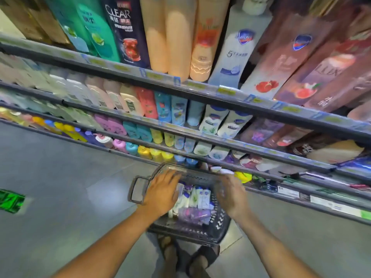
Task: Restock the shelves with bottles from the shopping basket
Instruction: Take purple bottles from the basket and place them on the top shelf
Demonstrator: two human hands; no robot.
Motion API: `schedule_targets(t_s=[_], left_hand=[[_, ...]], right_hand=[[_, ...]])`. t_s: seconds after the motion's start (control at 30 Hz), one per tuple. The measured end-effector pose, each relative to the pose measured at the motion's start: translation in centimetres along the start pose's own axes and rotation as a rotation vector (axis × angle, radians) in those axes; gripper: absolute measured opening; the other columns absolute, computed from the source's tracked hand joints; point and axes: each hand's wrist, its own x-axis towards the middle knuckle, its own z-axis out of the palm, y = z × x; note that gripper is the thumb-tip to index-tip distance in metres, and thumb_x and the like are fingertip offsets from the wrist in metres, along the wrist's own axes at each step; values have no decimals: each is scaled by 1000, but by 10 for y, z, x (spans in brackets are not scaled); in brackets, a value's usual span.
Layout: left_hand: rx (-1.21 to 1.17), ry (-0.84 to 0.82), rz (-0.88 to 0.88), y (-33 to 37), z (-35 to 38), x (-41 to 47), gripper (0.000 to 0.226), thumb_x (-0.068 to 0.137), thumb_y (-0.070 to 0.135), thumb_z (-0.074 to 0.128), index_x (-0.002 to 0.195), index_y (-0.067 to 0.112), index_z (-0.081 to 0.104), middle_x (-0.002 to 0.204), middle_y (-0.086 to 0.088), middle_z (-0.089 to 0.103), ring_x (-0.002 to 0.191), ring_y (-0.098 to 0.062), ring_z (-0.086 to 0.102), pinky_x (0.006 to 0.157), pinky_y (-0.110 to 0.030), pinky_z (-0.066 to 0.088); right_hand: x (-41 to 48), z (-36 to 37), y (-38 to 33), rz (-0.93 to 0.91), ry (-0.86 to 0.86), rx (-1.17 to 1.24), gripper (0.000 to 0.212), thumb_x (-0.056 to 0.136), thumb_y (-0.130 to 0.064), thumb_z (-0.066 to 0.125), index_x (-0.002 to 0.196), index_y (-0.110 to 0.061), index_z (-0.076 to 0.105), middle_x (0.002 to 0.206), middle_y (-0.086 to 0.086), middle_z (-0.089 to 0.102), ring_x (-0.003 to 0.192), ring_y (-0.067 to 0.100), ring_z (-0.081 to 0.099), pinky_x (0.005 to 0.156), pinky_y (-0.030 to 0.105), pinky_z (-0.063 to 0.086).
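Basket (138,189) sits on the floor (60,177) just before the shelves (200,91), feet (188,259) at its near edge; open floor to its left, shelf base tight on its right. Left hand (160,192) over basket's left rim, fingers (170,175) spread and loose, touching the bottles (192,203) inside, gripping nothing. Right hand (230,194) over the right rim, blurred; fingers look open, contact can't tell. Bottles lie packed in the basket: roughly six white, one purple across the near side; exact count unclear. Shelves: four tiers, all crowded with bottles.
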Motion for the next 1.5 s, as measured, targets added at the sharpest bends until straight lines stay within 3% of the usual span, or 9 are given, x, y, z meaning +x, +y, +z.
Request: schedule_targets(t_s=[0.2,0.4,0.77,0.87,0.97,1.17,1.27,1.37,1.5], left_hand=[[-36,-170,-99,-7,88,-6,66,90,33,59,153,19,46,157,-10,46,147,-36,41,113,-54,42],[-106,-280,-205,-16,170,-4,66,103,41,46,162,28,20,168,0,24,157,-24,17,126,-45,17],[-83,-399,-171,-45,319,44,60,103,39,47,158,25,26,166,-2,26,156,-25,18,122,-46,26],[-90,-405,-165,-55,358,58,61,103,39,49,158,22,28,166,-3,28,155,-26,21,124,-45,24],[-87,-389,-155,-65,388,68,61,101,39,53,156,21,33,163,-4,34,153,-26,28,121,-45,30],[-102,-383,-173,-80,431,82,61,99,32,58,155,22,37,161,-6,38,149,-27,34,116,-45,35],[-117,-363,-165,-86,443,82,59,99,32,59,153,22,40,158,-7,43,147,-28,38,114,-46,38],[-121,-362,-159,-92,450,80,57,100,35,57,154,23,41,156,-7,46,145,-27,40,113,-47,40],[-110,-378,-154,-96,453,75,60,98,35,58,154,21,40,152,-6,49,141,-27,44,110,-45,43]], right_hand=[[-3,81,60,69,-251,-87,47,84,-25,68,131,-21,65,131,4,60,121,30,58,100,37,46],[-12,160,113,129,-280,-17,36,81,-19,66,116,-16,72,115,5,66,107,30,64,91,35,51],[-8,315,193,379,-578,137,49,89,-21,69,136,-23,60,130,4,63,118,24,60,100,29,48],[0,355,211,516,-617,214,39,92,-27,66,131,-26,62,122,3,68,112,25,64,88,28,48],[12,388,224,800,-574,369,26,94,-29,69,118,-21,67,110,4,66,98,25,62,80,27,41],[27,456,249,1310,-350,869,37,93,-23,72,125,-7,64,111,14,71,97,29,70,81,40,59],[39,471,250,1389,-294,973,32,95,-21,72,125,-18,61,110,14,70,92,27,72,61,33,58],[45,486,256,1476,-294,982,30,92,-33,74,119,-28,63,111,11,71,92,27,74,64,34,61],[45,492,259,1507,-211,1004,27,93,-25,75,116,-23,61,111,14,70,92,30,74,69,39,64]])
